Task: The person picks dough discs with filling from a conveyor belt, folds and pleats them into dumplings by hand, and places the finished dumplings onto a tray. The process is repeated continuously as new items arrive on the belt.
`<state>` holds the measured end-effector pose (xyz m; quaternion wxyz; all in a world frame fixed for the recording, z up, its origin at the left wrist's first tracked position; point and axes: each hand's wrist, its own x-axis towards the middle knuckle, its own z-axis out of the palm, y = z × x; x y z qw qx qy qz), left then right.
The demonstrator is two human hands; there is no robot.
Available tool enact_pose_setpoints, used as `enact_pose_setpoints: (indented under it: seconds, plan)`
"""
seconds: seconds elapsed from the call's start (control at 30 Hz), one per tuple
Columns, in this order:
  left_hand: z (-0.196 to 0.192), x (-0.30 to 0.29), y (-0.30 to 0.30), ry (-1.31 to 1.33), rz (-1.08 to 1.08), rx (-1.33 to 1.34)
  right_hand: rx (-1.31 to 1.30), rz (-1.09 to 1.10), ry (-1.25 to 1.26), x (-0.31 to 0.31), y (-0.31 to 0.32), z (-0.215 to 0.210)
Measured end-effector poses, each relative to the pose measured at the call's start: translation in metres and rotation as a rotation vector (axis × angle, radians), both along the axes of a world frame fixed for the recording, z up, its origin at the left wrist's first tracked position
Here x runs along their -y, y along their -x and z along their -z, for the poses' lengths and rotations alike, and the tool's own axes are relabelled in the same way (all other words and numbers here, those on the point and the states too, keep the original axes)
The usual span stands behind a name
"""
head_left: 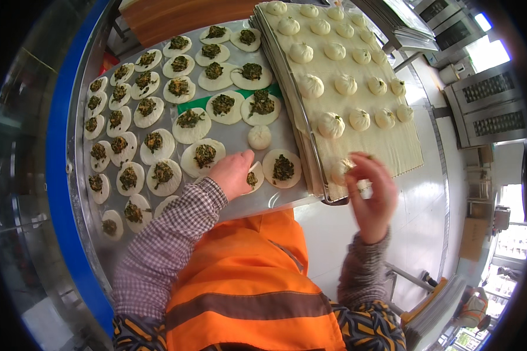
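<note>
Over the metal table my left hand (pixel 233 174) is closed, its fingers curled down at the edge of a dough round with filling (pixel 253 178); the hand covers much of it. My right hand (pixel 373 196) is at the near edge of the cloth-lined tray (pixel 386 152). Its thumb and fingers are apart beside a pleated bun (pixel 341 171) that rests on the cloth; the fingertips seem to touch it. Just beyond my left hand sits a round closed bun (pixel 259 137). To its right lies another dough round with dark green filling (pixel 283 168).
Rows of filled dough rounds (pixel 204 155) cover the table (pixel 240 202) to the left. Several pleated buns (pixel 331 124) stand in rows on the tray, which tops a stack. A blue edge (pixel 70 175) runs along the left. Metal cabinets (pixel 492 105) stand far right.
</note>
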<state>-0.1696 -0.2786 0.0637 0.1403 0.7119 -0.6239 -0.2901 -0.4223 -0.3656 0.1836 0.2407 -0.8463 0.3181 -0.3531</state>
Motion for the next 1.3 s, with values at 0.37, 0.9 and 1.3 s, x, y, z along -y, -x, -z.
enact_pose_setpoints:
  seconds: [0.37,0.9,1.3]
  plan:
    - [-0.015,-0.051,-0.046,-0.046,-0.605,-1.65,-0.248,-0.028,-0.183,-0.011,-0.084,0.048]
    - [-0.017,-0.13,-0.097,0.426,-0.946,-2.086,-0.503,-0.067,0.184,0.07,-0.176,0.096]
    - [-0.015,-0.144,-0.119,0.484,-0.994,-2.179,-0.763,-0.115,0.279,0.096,-0.209,0.106]
